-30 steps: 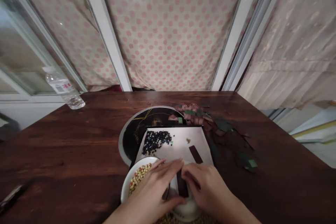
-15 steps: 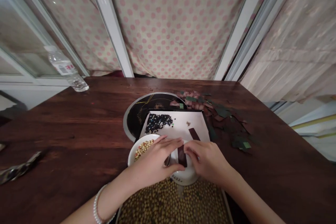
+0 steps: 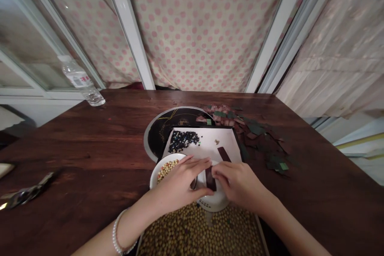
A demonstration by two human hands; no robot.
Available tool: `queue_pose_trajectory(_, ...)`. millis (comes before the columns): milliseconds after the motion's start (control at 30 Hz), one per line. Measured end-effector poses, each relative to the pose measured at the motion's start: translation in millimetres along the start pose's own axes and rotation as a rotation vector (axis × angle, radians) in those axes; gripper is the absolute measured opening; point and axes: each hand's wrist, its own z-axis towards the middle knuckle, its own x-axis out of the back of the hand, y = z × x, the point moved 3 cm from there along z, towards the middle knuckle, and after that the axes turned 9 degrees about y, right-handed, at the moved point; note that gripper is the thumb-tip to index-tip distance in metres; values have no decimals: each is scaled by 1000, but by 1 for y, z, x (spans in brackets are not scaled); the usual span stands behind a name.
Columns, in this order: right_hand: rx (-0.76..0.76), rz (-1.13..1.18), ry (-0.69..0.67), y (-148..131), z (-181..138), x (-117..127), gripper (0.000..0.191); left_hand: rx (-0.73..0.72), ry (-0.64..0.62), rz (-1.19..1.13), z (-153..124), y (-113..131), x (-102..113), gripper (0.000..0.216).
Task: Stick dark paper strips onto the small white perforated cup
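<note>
My left hand (image 3: 180,184) and my right hand (image 3: 237,184) meet over a small white bowl (image 3: 216,204). Together they pinch a dark brown strip (image 3: 210,179) between their fingertips. Left of it stands a white bowl of pale beans (image 3: 165,167), partly under my left hand. Behind lies a white tray (image 3: 207,144) with a heap of dark beads (image 3: 182,141) and another dark strip (image 3: 224,154). A tray full of yellow-brown beans (image 3: 201,232) sits nearest me.
A plastic water bottle (image 3: 81,82) lies at the table's far left. Scissors (image 3: 27,194) rest on the left. Scraps of green and brown paper (image 3: 255,136) are scattered right of the tray. A round black inset (image 3: 159,128) sits under the tray.
The view has tilted down, so the tray of beans and my forearms now show. My hands remain pinched on the dark strip over the small bowl.
</note>
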Motion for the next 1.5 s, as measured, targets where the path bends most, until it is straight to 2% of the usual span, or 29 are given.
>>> queue_pose_trajectory(67,-2,-30,18,0,-1,0,20,-8,-3,3,0,-1,-1,60)
queue_pose_trajectory(200,25,-1,-36,2,-4,1,20,-16,-4,13,-1,0,0,63)
queue_pose_trajectory(300,-81,42,64,6,-4,12,18,-18,2,10,-2,1,1,62)
queue_pose_trajectory(400,-232,335,142,2,-3,21,13,-24,16,1,-2,1,2,61)
queue_pose_trajectory(567,-434,1084,54,-12,-9,16,24,-51,53,-5,-4,0,1,60)
queue_pose_trajectory(667,-549,1489,103,-10,-12,10,26,-69,62,-6,-4,0,0,57)
queue_pose_trajectory(767,-597,1723,172,-6,-14,10,24,-76,88,-3,-5,0,-1,55)
queue_pose_trajectory(900,-583,1811,164,-10,-17,14,21,-42,130,9,-7,-1,1,54)
queue_pose_trajectory(1067,-558,1766,185,-17,-19,16,24,-14,185,-4,-8,-1,2,54)
queue_pose_trajectory(1167,-519,1610,246,-21,-17,15,24,88,328,-51,-8,-4,6,46)
queue_pose_trajectory(1233,-455,1376,335,-23,-11,15,21,197,479,-104,-7,-10,11,41)
queue_pose_trajectory(1333,-309,835,411,-27,4,12,16,295,717,-246,-8,-19,20,38)
queue_pose_trajectory(1367,-250,644,385,-28,10,9,15,310,787,-294,-8,-21,22,38)
queue_pose_trajectory(1433,-103,350,203,-30,20,-2,12,330,898,-357,-8,-27,25,40)
queue_pose_trajectory(1500,-41,202,73,-26,23,-9,12,332,953,-384,-8,-30,25,41)
